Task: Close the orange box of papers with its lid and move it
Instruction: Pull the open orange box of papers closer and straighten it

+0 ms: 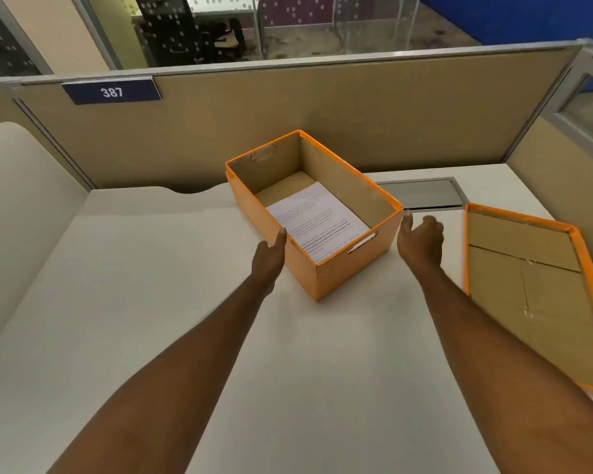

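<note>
An orange box (343, 268) stands open on the white desk, turned at an angle, with printed white papers (317, 222) lying flat on its bottom. Its orange lid (528, 285) lies upside down on the desk to the right, brown cardboard inside facing up. My left hand (269, 256) is at the box's near left wall, thumb at the rim. My right hand (420, 239) hovers just beside the box's right corner, fingers apart. Neither hand grips anything.
A tan cubicle partition (322, 114) with a blue "387" plate (112, 92) runs behind the desk. A metal cable cover (425, 195) sits in the desk behind the box. The white desk (151, 285) stretches to the left and toward me.
</note>
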The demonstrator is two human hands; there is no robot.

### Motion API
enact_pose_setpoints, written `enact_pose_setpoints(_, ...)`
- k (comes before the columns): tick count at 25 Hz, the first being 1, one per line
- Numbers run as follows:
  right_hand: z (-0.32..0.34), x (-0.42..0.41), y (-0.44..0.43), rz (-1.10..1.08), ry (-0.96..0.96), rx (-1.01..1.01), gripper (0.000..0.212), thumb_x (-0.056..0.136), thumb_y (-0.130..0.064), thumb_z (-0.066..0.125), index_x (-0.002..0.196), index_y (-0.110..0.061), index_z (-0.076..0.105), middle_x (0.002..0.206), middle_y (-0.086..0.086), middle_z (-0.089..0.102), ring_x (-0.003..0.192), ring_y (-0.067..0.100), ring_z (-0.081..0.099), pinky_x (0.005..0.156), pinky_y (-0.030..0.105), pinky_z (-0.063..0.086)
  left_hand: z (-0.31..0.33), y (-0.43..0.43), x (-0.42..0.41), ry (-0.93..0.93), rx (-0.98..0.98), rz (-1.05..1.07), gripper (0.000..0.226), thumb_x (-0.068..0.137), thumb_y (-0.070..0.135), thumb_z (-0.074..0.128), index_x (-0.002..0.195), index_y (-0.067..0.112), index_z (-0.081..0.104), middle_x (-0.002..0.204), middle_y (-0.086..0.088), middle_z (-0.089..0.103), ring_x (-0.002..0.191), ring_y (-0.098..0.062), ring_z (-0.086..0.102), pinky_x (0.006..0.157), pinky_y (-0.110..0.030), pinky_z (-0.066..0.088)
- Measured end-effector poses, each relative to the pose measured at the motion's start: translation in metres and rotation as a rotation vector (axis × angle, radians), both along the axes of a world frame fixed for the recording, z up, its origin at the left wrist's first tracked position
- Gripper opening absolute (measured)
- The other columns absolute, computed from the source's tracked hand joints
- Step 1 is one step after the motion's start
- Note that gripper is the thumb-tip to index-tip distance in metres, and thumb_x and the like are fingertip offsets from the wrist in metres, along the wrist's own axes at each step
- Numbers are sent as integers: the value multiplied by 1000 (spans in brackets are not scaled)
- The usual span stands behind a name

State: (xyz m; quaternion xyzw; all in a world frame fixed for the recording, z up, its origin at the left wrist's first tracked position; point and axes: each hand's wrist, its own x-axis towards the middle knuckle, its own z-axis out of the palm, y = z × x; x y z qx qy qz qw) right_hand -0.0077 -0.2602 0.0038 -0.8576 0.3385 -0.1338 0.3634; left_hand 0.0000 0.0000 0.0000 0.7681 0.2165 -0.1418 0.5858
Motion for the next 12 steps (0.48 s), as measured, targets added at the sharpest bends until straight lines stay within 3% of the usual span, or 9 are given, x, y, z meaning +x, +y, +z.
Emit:
enact_pose_setpoints(4, 10, 46, -21, 33, -61, 127, 72, 89, -56, 41, 138, -5, 34, 144, 17, 41, 131, 33, 41, 103, 45, 41, 5, -14, 26, 63, -146, 62, 90, 81, 64, 54, 148, 14, 21, 152, -10, 37, 135, -40, 38, 99, -54, 40)
enact_pose_setpoints(6, 6, 66, -28, 63, 8, 197, 71, 87, -56, 44, 137, -6, 37, 142, 16, 44, 130, 33, 42, 100, 42, 40, 0, -19, 33, 90, -136, 41, 84, 81, 61, 59, 144, 16, 26, 143, -7, 46, 129, -37, 46, 98, -60, 41)
enact_pose_setpoints(8, 5, 78, -29, 170, 103, 236, 47, 87, -53, 45, 111, -13, 57, 113, 11, 59, 111, 32, 50, 82, 36, 44, -8, -23, 36, 94, -132, 33, 73, 82, 52, 63, 137, 14, 32, 119, 1, 58, 104, -27, 59, 86, -52, 48)
enact_pose_setpoints(10, 1, 84, -29, 279, 164, 258, 29, 87, -42, 46, 77, -16, 55, 77, 5, 52, 84, 28, 49, 62, 31, 38, -15, -26, 40, 85, -151, 24, 56, 85, 36, 65, 127, 12, 38, 113, -5, 65, 95, -27, 65, 73, -41, 50)
enact_pose_setpoints(12, -6, 85, -24, 282, 146, 237, 25, 90, -28, 43, 82, -9, 57, 74, 7, 52, 76, 26, 49, 60, 30, 37, -19, -28, 44, 87, -201, 29, 43, 87, 19, 61, 124, 10, 41, 119, -16, 64, 100, -33, 66, 68, -40, 46)
